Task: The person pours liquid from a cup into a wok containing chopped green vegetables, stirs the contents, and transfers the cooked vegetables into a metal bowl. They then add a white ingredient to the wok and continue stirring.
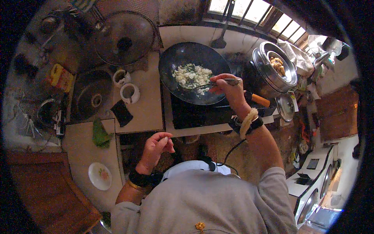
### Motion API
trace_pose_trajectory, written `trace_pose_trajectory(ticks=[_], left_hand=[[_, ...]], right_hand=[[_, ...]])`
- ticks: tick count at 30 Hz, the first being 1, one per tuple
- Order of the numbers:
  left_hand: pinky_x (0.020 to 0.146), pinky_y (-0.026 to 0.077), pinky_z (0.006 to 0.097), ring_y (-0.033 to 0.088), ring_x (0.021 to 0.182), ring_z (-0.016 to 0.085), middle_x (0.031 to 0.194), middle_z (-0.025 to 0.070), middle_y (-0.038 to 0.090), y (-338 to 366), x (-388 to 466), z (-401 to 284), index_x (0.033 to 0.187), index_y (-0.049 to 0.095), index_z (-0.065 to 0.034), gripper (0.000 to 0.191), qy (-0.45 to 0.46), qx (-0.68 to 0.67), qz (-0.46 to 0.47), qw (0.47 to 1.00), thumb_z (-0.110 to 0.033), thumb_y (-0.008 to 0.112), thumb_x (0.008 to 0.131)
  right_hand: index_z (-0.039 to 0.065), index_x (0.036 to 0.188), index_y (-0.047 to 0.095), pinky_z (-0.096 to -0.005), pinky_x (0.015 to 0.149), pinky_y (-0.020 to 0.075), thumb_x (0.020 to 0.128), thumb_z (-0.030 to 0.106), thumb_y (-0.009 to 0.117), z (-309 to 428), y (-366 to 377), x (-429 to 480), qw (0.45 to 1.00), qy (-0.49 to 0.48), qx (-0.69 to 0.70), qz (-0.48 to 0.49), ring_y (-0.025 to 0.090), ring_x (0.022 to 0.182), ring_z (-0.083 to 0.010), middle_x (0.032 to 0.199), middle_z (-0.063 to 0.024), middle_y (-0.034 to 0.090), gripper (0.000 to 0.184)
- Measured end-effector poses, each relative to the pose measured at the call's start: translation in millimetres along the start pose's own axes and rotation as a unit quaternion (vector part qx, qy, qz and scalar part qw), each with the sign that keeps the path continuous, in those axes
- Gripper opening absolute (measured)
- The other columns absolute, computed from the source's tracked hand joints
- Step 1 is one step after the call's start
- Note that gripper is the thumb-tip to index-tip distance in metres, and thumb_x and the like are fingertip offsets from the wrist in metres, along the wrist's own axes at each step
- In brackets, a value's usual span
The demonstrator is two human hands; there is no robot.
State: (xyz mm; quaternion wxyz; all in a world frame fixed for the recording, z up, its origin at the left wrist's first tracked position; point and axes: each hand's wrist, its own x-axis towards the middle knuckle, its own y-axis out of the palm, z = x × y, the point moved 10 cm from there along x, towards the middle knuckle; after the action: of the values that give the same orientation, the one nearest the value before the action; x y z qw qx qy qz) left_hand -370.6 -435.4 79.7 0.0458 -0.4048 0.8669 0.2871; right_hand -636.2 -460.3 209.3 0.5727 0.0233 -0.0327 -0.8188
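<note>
A black wok [172, 55] sits over the stove [188, 117], with a wooden handle [260, 100] sticking out to the right. White rice mixed with bits of green [191, 76] lies in its bowl. My right hand [228, 87] is above the wok's right side, gripping the handle of a metal spoon or spatula [232, 81]; its far end reaches into the rice. My left hand [156, 150] hangs in front of the counter edge with loosely curled fingers, and I see nothing in it.
Left of the stove are two white cups [130, 93], a dark cloth [122, 113], a round sink [84, 102] and a large lid [125, 32]. A green cloth [100, 134] and white plate [100, 176] lie nearer. Stacked metal pots [274, 67] holding food stand right.
</note>
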Motion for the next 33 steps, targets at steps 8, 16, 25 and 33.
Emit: trace_pose_trajectory(ticks=[8,16,25,33], left_hand=[[0.062,0.051,0.0289,0.057,0.065,0.014,0.078,0.0054,0.057,1,0,1,0.100,0.052,-0.0006,0.022,0.027,-0.030,-0.033,0.999,-0.017,0.048,0.085],[0.062,0.051,0.0291,0.057,0.065,0.015,0.078,0.0055,0.057,19,4,3,0.101,0.051,-0.0005,0.022,0.034,-0.025,-0.038,0.998,-0.015,0.047,0.086],[0.062,0.050,0.0285,0.057,0.065,0.015,0.078,0.0062,0.057,34,0,0,0.100,0.052,-0.0005,0.021,0.043,-0.013,-0.039,0.998,-0.015,0.047,0.085],[0.062,0.051,0.0292,0.057,0.065,0.015,0.077,0.0060,0.057,25,-10,3,0.099,0.052,-0.0006,0.021,0.057,-0.015,-0.078,0.995,-0.015,0.047,0.085]], right_hand=[[-0.001,0.087,0.058,-0.0260,0.058,0.0521,0.080,0.013,0.053,24,-47,4,0.992,-0.036,-0.086,-0.084,0.063,0.066,-0.0190,0.091,-0.0128,0.062,0.017],[-0.003,0.082,0.059,-0.0258,0.051,0.0513,0.077,0.006,0.055,20,-77,-1,0.990,-0.065,-0.089,-0.091,0.062,0.060,-0.0178,0.081,-0.0112,0.063,0.010],[-0.001,0.083,0.057,-0.0253,0.056,0.0512,0.077,-0.001,0.053,3,-56,-4,0.994,-0.035,-0.098,0.029,0.060,0.064,-0.0144,0.081,-0.0104,0.062,0.007],[0.001,0.086,0.053,-0.0262,0.056,0.0503,0.074,0.008,0.061,36,-111,24,0.978,-0.074,-0.196,-0.018,0.058,0.067,-0.0139,0.079,-0.0094,0.059,0.016]])
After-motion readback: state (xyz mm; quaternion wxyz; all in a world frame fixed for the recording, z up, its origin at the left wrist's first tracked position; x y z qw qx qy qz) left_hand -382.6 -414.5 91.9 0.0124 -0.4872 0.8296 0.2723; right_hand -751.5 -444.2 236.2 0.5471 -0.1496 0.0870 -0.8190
